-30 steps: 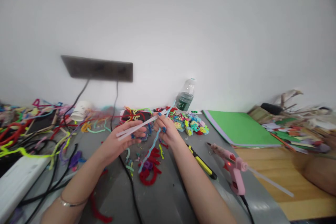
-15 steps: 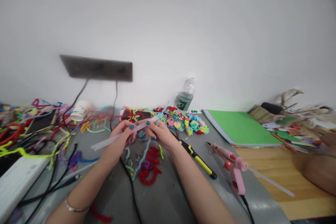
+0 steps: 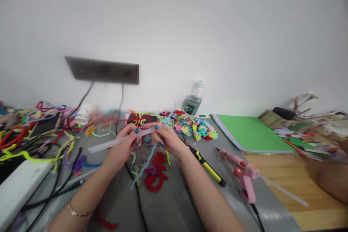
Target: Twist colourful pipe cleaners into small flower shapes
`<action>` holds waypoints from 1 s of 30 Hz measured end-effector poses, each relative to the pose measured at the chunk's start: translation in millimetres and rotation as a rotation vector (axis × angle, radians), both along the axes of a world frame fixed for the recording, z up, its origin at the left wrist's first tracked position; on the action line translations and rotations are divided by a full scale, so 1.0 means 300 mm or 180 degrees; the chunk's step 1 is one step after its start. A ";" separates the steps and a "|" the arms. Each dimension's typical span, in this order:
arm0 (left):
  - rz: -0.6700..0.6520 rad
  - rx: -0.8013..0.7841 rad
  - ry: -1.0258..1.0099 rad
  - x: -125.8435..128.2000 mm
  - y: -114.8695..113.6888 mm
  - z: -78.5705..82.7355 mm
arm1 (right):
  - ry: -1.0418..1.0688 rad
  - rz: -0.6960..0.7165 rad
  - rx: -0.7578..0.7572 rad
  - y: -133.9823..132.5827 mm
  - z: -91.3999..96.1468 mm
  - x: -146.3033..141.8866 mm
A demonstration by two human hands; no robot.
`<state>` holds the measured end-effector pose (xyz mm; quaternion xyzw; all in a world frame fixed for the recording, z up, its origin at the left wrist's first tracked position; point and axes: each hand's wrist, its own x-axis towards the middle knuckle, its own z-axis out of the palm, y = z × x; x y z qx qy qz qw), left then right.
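Two translucent glue sticks (image 3: 107, 145) lie side by side, slanting up to the right between my hands. My left hand (image 3: 127, 142) pinches them along the middle, thumb on top. At their upper right end, my right hand (image 3: 166, 139) is closed on them and on a light blue pipe cleaner (image 3: 146, 165). One end of that pipe cleaner hangs below my fingers; another part sticks up beyond them. How it joins the sticks is hidden by my fingers. Below my hands lie curled red pipe cleaners (image 3: 154, 185) on the grey table (image 3: 174, 206).
A pink hot glue gun (image 3: 246, 179) with its light lit lies right, beside a yellow-black cutter (image 3: 210, 170). Fuzzy flowers (image 3: 202, 130) and a bottle (image 3: 193, 100) stand behind. Green sheets (image 3: 252, 132), cables (image 3: 137, 195), a white box (image 3: 25, 186) and a person's arm (image 3: 333, 179) flank these.
The sticks' left end has swung slightly up and left, lying flatter. The pipe cleaner's hanging end has moved left. Both hands keep their hold; the whole view has shifted a little.
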<state>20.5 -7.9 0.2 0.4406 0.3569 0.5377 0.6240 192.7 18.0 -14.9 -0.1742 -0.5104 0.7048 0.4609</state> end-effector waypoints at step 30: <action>0.0090 0.0354 0.0996 -0.001 -0.002 -0.014 | -0.0248 0.0416 -0.0065 -0.025 0.019 -0.009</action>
